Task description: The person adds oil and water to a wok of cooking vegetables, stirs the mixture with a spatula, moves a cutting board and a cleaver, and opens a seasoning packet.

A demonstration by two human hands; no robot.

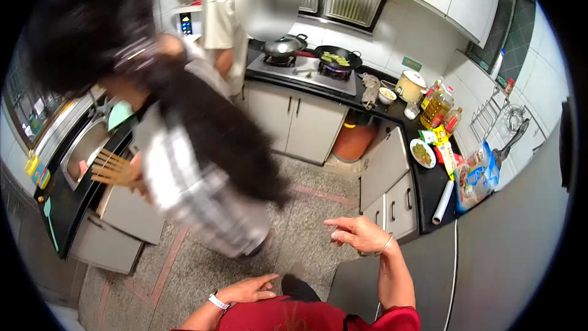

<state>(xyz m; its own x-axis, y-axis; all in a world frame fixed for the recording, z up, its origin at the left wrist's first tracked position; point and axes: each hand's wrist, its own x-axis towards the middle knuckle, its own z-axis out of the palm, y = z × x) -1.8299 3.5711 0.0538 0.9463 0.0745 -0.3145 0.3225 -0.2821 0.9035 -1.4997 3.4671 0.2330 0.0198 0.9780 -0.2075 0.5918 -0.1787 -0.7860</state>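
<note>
My left hand lies low against the front of my red shirt, fingers stretched out and holding nothing. A white band circles that wrist. In front of the grey cabinet side, my right hand is raised with its index finger extended and the others loosely bent. Nothing shows in it, and a thin bracelet sits on its wrist. Closest to this hand are the drawers below the right counter. On that counter lie a white roll and a plate of food.
A blurred person crosses the floor, holding a bundle of wooden utensils. Another person stands near the stove, where a wok holds green food. Oil bottles and a pot crowd the corner. A sink is left.
</note>
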